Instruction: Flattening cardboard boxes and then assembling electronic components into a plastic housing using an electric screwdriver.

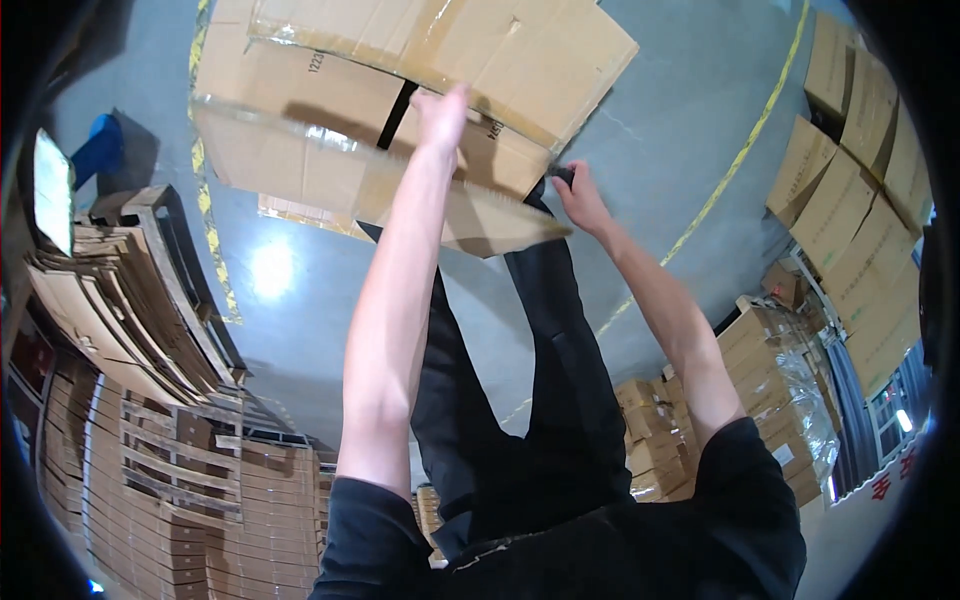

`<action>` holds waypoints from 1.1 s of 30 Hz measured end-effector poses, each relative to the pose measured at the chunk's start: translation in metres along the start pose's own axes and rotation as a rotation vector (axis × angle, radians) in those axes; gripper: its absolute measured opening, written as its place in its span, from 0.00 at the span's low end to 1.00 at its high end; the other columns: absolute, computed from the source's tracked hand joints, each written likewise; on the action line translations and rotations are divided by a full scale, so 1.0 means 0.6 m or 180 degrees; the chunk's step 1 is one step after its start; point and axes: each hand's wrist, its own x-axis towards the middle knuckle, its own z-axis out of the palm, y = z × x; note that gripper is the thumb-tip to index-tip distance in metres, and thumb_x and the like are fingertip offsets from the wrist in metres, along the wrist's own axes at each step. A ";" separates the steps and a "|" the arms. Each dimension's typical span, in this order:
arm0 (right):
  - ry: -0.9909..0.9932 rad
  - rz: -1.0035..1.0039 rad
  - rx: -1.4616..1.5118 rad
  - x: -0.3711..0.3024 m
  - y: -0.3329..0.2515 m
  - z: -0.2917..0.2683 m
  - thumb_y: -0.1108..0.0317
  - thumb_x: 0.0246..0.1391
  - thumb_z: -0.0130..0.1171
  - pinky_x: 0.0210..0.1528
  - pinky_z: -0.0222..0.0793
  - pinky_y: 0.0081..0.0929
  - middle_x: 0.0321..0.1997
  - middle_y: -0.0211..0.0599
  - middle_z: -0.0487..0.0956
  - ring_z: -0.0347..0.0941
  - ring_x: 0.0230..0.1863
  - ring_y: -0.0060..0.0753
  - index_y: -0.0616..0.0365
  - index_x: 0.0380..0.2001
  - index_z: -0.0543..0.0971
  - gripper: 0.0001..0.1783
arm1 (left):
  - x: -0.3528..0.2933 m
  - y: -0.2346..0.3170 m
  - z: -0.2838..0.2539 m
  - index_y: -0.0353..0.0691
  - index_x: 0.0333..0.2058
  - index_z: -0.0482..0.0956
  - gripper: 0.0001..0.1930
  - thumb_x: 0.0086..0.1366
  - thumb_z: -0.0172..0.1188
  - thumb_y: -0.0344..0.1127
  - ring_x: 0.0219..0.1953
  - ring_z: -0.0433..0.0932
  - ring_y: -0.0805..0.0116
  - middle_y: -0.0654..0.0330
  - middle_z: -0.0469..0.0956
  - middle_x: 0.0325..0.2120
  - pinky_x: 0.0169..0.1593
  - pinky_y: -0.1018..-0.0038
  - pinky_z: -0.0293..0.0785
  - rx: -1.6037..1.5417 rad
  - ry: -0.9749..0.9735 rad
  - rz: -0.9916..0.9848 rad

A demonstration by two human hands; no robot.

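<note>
A large cardboard box [340, 95] lies on the floor in front of me, with strips of clear tape along its flaps. Its inner flaps meet at a narrow dark gap. My left hand [442, 118] is closed at the edge of the far outer flap [500, 45], its fingertips partly hidden. The near flap [500, 215] juts toward my legs and is slightly blurred. Beside the box's right corner, my right hand [585, 200] is closed around a small black object [564, 175], its kind unclear.
Flattened cardboard [110, 310] is stacked beside a wooden pallet [185, 270] on the left. Wrapped cartons [770, 370] and a tall carton stack [860, 200] stand on the right. Yellow lines [735, 165] mark the grey floor. Something blue [100, 148] is at the far left.
</note>
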 end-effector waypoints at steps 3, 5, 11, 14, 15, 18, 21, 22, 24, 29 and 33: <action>-0.0142 0.0305 0.0253 0.016 -0.014 0.030 0.61 0.59 0.51 0.38 0.68 0.31 0.32 0.47 0.75 0.72 0.33 0.38 0.65 0.40 0.69 0.16 | 0.072 -0.011 -0.026 0.32 0.54 0.58 0.32 0.56 0.60 0.41 0.49 0.64 0.59 0.51 0.65 0.43 0.56 0.58 0.64 -0.0915 0.0295 -0.0217; -0.0681 0.0544 0.0083 0.015 0.038 0.001 0.61 0.58 0.53 0.30 0.68 0.24 0.23 0.36 0.75 0.70 0.23 0.28 0.64 0.36 0.71 0.14 | 0.037 0.008 0.008 0.36 0.47 0.66 0.22 0.56 0.60 0.38 0.44 0.66 0.65 0.55 0.67 0.37 0.52 0.63 0.66 -0.1520 0.0087 -0.0562; -0.1658 0.0795 0.1259 0.044 0.054 -0.047 0.63 0.61 0.48 0.27 0.63 0.19 0.23 0.25 0.71 0.64 0.25 0.16 0.60 0.34 0.73 0.11 | -0.023 -0.021 -0.051 0.42 0.32 0.69 0.13 0.54 0.65 0.37 0.31 0.70 0.74 0.65 0.71 0.27 0.38 0.73 0.69 -0.1174 -0.0282 -0.0137; -0.1384 0.0810 0.1419 0.033 0.026 -0.065 0.64 0.61 0.47 0.28 0.64 0.20 0.24 0.25 0.69 0.64 0.25 0.17 0.58 0.29 0.73 0.11 | -0.043 -0.015 -0.080 0.42 0.32 0.69 0.13 0.56 0.65 0.38 0.30 0.70 0.76 0.66 0.72 0.26 0.37 0.74 0.69 -0.1080 -0.0319 -0.0010; -0.1183 0.0963 0.1792 0.030 0.022 -0.076 0.65 0.61 0.46 0.28 0.64 0.20 0.23 0.25 0.68 0.63 0.25 0.17 0.57 0.27 0.72 0.11 | -0.042 -0.020 -0.086 0.39 0.34 0.70 0.14 0.55 0.65 0.38 0.28 0.70 0.77 0.64 0.73 0.27 0.33 0.77 0.68 -0.1288 -0.0147 0.0108; 0.1427 0.1477 0.3567 0.051 0.071 -0.236 0.63 0.63 0.42 0.26 0.64 0.21 0.22 0.26 0.66 0.63 0.23 0.21 0.54 0.24 0.66 0.13 | -0.054 -0.027 -0.078 0.37 0.38 0.72 0.16 0.57 0.64 0.39 0.28 0.70 0.79 0.63 0.75 0.29 0.31 0.80 0.68 -0.1428 -0.0064 0.0149; 0.1591 0.0743 0.2219 0.090 -0.069 -0.375 0.52 0.64 0.41 0.26 0.64 0.19 0.25 0.26 0.67 0.63 0.23 0.19 0.53 0.28 0.68 0.18 | -0.072 -0.045 -0.096 0.38 0.39 0.73 0.14 0.58 0.61 0.38 0.26 0.68 0.80 0.65 0.75 0.29 0.28 0.81 0.66 -0.1246 -0.0278 0.0011; 0.1516 0.0972 0.1774 0.113 -0.152 -0.394 0.47 0.64 0.38 0.25 0.62 0.19 0.25 0.25 0.68 0.64 0.24 0.18 0.53 0.30 0.69 0.21 | -0.067 -0.060 -0.105 0.42 0.39 0.75 0.12 0.58 0.62 0.39 0.26 0.70 0.81 0.69 0.76 0.29 0.28 0.83 0.66 -0.1115 -0.0206 -0.0003; 0.1135 0.0423 0.1299 0.150 -0.302 -0.422 0.46 0.66 0.32 0.26 0.60 0.17 0.26 0.23 0.67 0.61 0.25 0.15 0.57 0.44 0.73 0.27 | -0.075 -0.061 -0.096 0.42 0.38 0.75 0.11 0.58 0.61 0.39 0.27 0.70 0.81 0.67 0.76 0.29 0.27 0.83 0.66 -0.1222 -0.0244 0.0041; -0.0072 -0.2186 -0.0806 0.248 -0.681 -0.267 0.64 0.60 0.52 0.37 0.66 0.25 0.32 0.33 0.72 0.70 0.34 0.28 0.61 0.44 0.74 0.14 | -0.082 -0.056 -0.088 0.37 0.38 0.74 0.13 0.55 0.61 0.35 0.22 0.70 0.78 0.65 0.75 0.23 0.27 0.80 0.66 -0.1832 -0.0477 0.0061; -0.1427 -0.3239 -0.1995 0.284 -0.882 -0.018 0.69 0.54 0.51 0.41 0.70 0.29 0.39 0.48 0.74 0.73 0.41 0.42 0.56 0.38 0.76 0.09 | -0.078 -0.058 -0.105 0.37 0.41 0.73 0.16 0.52 0.60 0.32 0.30 0.76 0.71 0.59 0.78 0.30 0.36 0.72 0.72 -0.1812 -0.0364 0.0064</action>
